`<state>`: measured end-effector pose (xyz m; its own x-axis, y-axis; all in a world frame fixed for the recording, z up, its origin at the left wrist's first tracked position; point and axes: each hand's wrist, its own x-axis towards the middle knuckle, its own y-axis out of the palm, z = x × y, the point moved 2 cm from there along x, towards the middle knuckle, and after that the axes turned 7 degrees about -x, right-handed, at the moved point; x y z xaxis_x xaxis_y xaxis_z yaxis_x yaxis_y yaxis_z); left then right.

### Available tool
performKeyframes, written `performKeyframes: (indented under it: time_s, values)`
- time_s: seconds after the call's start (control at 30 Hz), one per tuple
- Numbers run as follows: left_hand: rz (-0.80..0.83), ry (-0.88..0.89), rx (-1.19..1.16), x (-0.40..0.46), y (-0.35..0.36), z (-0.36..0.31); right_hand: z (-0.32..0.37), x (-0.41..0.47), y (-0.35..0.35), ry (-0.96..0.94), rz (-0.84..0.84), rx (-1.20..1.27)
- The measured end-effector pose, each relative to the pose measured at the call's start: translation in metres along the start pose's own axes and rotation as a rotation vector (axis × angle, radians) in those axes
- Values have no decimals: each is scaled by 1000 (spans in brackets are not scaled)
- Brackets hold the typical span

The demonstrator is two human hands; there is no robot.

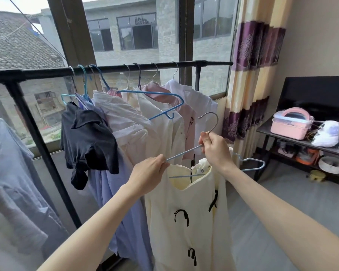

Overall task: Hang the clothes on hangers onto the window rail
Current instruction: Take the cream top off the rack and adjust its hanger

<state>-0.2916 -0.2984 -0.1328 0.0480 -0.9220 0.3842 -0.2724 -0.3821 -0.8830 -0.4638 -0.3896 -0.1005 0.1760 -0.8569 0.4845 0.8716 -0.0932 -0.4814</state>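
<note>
head view: i'm gripping the hanger [186, 152] neck in my right hand [215, 148], my left hand [151, 170] pinching the dress [192, 222] shoulder below the rail [114, 69]; the right shoulder is sitting loose and risking sliding off.

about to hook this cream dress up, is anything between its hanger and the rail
Nothing solid blocks the metal hanger hook from the black rail. An empty blue plastic hanger and hung shirts crowd the left; the rail's right end looks free.
</note>
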Motion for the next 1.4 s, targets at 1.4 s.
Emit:
performKeyframes:
  time_s: [1.4]
  values:
    - [-311, -160, -167, -3, 9, 10, -32, -14, 5, -111, 130, -309]
